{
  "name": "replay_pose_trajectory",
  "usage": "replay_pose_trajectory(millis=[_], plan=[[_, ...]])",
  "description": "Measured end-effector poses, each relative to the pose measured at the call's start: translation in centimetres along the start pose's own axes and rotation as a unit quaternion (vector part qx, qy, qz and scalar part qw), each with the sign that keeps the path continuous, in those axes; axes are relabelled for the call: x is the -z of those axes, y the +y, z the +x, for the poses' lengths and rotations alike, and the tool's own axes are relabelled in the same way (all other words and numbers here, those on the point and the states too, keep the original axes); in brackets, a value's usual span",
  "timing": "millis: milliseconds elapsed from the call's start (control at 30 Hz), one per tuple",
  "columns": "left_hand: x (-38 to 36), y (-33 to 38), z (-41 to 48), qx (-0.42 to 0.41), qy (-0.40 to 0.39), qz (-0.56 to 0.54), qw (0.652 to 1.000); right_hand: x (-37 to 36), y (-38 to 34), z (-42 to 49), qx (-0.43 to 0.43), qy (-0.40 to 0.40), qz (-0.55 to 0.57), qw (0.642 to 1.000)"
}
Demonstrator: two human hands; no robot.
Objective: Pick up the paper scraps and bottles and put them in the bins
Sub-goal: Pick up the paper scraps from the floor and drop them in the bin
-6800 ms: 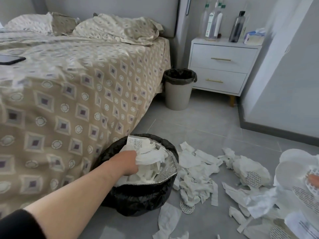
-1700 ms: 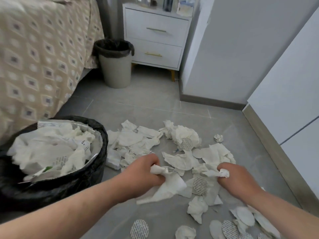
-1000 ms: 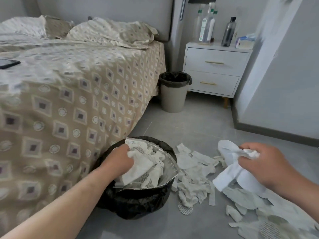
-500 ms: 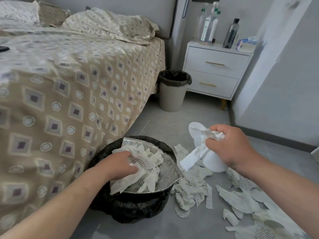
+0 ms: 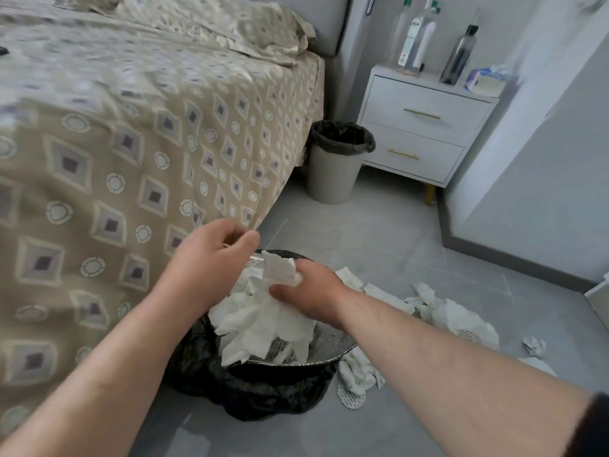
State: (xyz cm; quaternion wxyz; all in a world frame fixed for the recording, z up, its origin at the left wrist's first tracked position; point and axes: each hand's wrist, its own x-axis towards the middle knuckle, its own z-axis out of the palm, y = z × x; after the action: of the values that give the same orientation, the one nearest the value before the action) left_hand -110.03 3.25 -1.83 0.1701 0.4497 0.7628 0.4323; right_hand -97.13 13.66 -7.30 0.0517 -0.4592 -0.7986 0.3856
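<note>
While the right hand [image 5: 309, 288] grips a wad of white paper scraps [image 5: 280, 270] over the paper-heaped, black-bagged round bin [image 5: 283, 369], the left hand [image 5: 207, 258] hovers beside it, fingers loosely curled and empty. Loose torn scraps [image 5: 454, 316] litter the grey floor nearby.

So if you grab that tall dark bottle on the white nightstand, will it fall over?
It may tip easily: the tall dark bottle is narrow and stands upright on the white nightstand. It looks plastic, so probably light, though its fill is unclear. Once down, its round body could roll.
</note>
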Motion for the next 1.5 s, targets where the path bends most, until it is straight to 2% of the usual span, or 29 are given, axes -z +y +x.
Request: replay_pose_trajectory(millis=[200,300,400,500,567,667,733,800,900,1033,1100,1200,1267,1333,1500], plan=[[-2.8,6.0,-0.4,-0.066,-0.004,-0.105,0.992,3.5,1.3,-3.0,0.008,-0.007,0.067,0.998],[-6.5,9.6,-1.3,-0.109,-0.026,-0.123,0.986,7.0,4.2,-5.8,0.013,0.012,0.05,0.999],[-10.6,12.1,-3.0,-0.156,-0.065,-0.085,0.982,12.2,8.4,-9.0,0.009,0.042,0.001,0.999],[-15.8,13.4,-5.3,-0.196,-0.166,0.011,0.966,16.8,15.0,-12.5,-0.07,0.064,-0.033,0.995],[-19.8,12.9,-6.8,-0.197,-0.265,0.101,0.939,18.6,20.9,-14.9,-0.128,0.057,-0.043,0.989],[-26.3,9.6,-9.3,-0.184,-0.407,0.216,0.869,18.1,30.5,-18.0,-0.216,0.013,-0.094,0.972],[-30.1,6.7,-11.0,-0.174,-0.465,0.271,0.825,16.7,36.1,-19.3,-0.263,-0.024,-0.138,0.955],[-33.1,3.9,-12.0,-0.156,-0.496,0.312,0.795,15.4,40.1,-19.8,-0.303,-0.033,-0.159,0.939],[-36.3,1.0,-11.7,-0.141,-0.476,0.35,0.795,15.1,43.8,-19.1,-0.335,0.006,-0.194,0.922],[-39.6,-0.5,-8.5,-0.122,-0.341,0.399,0.843,15.7,46.8,-17.7,-0.344,0.066,-0.188,0.917],[-40.2,-1.1,-6.6,-0.066,-0.303,0.414,0.856,15.7,47.9,-17.7,-0.344,0.072,-0.179,0.919],[-40.8,-2.9,-4.3,0.043,-0.314,0.411,0.855,15.7,49.3,-18.4,-0.349,0.074,-0.171,0.919],[-40.9,-4.1,-3.8,0.072,-0.343,0.404,0.845,15.6,50.1,-18.5,-0.35,0.074,-0.165,0.919],[-41.1,-5.0,-4.0,0.07,-0.366,0.396,0.839,15.6,50.5,-18.4,-0.353,0.081,-0.155,0.919],[-41.4,-7.1,-4.1,-0.016,-0.347,0.393,0.852,16.0,50.5,-17.5,-0.352,0.083,-0.131,0.923]])
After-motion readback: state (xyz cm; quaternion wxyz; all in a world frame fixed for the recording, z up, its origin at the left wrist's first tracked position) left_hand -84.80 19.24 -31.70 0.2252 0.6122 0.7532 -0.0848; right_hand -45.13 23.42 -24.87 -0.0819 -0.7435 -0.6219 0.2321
